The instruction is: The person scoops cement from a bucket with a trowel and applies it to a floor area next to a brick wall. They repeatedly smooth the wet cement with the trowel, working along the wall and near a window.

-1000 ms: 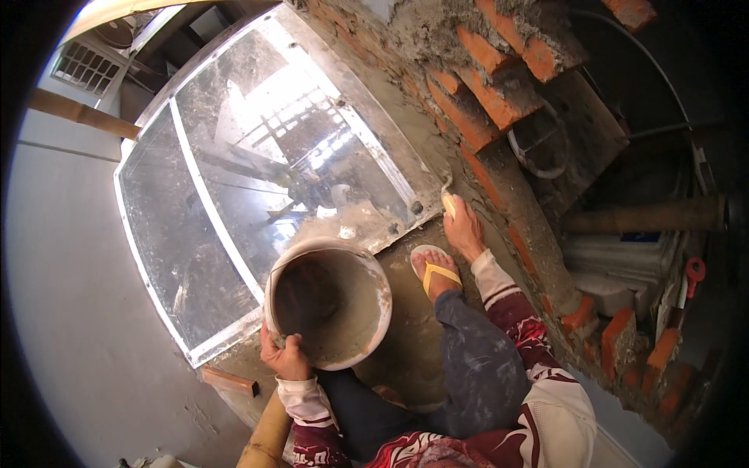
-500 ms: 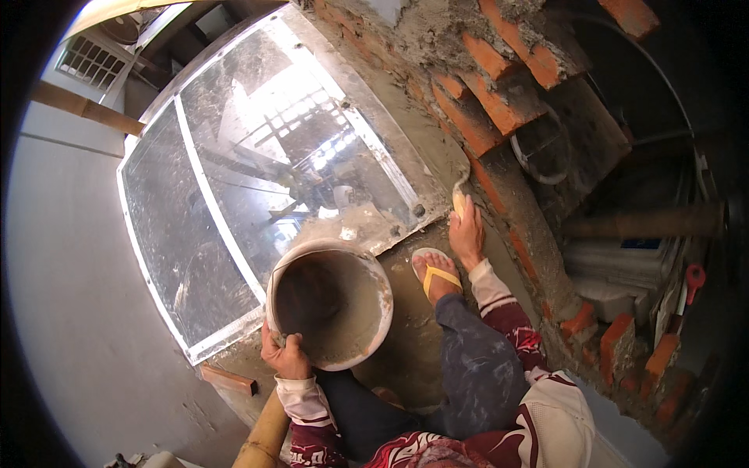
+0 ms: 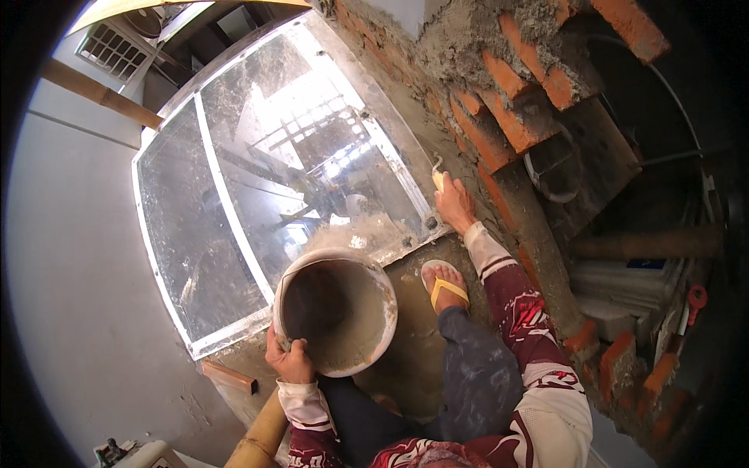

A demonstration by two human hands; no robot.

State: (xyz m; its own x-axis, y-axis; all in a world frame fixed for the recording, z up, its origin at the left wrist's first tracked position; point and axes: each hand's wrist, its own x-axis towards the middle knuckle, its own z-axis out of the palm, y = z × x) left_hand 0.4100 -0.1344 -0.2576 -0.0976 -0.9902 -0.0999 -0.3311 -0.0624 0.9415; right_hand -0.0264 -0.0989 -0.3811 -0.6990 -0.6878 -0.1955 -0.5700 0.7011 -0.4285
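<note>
My left hand (image 3: 289,362) grips the rim of a round, mortar-smeared bucket (image 3: 370,313) near my knees. The bucket tilts, its mouth facing up toward me, with grey wet mortar along the inner wall and a dark shadow on the left. In my right hand (image 3: 456,204), reaching forward and right, is a trowel (image 3: 438,181) with a pale wooden handle. Its curved metal neck shows past my fingers; the blade is hard to make out against the grey mortar strip (image 3: 425,129) beside the brick wall.
A white-framed glass panel (image 3: 257,171) lies left of the mortar strip. Broken orange bricks (image 3: 511,117) jut out on the right. My sandalled foot (image 3: 445,285) stands by the panel's corner. A bamboo pole (image 3: 261,433) and a brown block (image 3: 228,377) are at lower left.
My right hand with the trowel has moved forward and slightly left along the mortar strip, the arm stretching out further. My left hand still grips the bucket. The view has shifted slightly.
</note>
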